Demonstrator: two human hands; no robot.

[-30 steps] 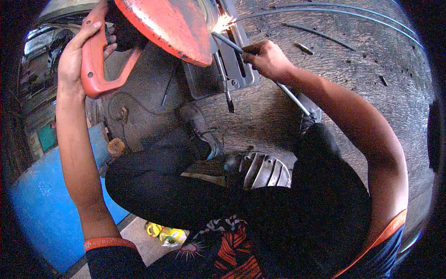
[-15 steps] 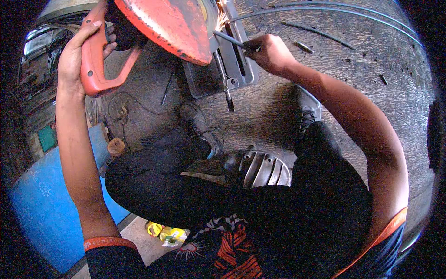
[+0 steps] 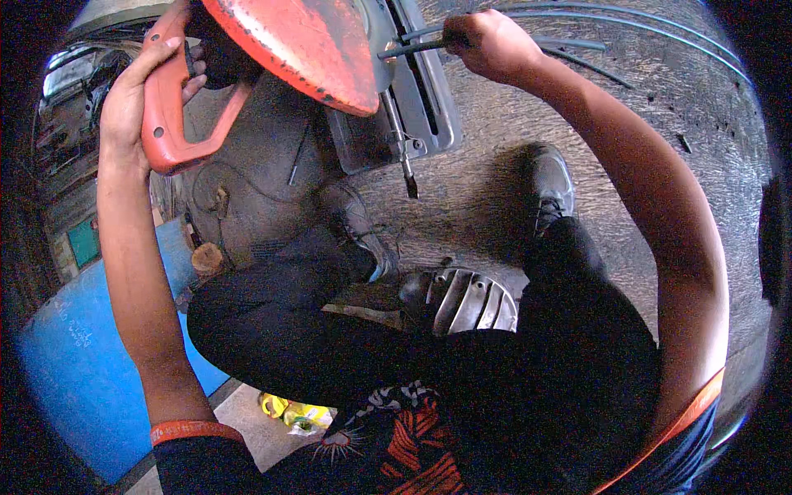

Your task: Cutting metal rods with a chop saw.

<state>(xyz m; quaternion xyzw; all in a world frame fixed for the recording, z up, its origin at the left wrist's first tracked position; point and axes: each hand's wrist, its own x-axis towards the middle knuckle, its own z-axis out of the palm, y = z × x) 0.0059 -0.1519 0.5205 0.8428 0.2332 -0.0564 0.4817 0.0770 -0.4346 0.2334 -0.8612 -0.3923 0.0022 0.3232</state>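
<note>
A cut-off saw with a worn red blade guard (image 3: 293,49) stands at the top of the view, above its grey metal base (image 3: 437,107). My left hand (image 3: 125,111) is wrapped round the saw's red loop handle (image 3: 165,124), fingers curled through it. To the right of the blade, my right hand (image 3: 491,45) is closed round a thin metal rod (image 3: 417,48). One end of that rod reaches the edge of the disc, where a small bright spot shows. The disc itself is mostly hidden by the guard. A screw-type clamp shaft (image 3: 396,132) projects from the base.
Long thin rods (image 3: 627,21) curve away to the upper right over the rough floor (image 3: 462,219). My shoes (image 3: 551,181) flank the base. A ribbed metal part (image 3: 474,301) lies between my legs. At left are a blue panel (image 3: 78,355) and a round wooden piece (image 3: 206,259).
My right hand has moved up and slightly right, and the rod in it lies flatter. The spray of sparks at the disc has gone. My left hand stays on the handle.
</note>
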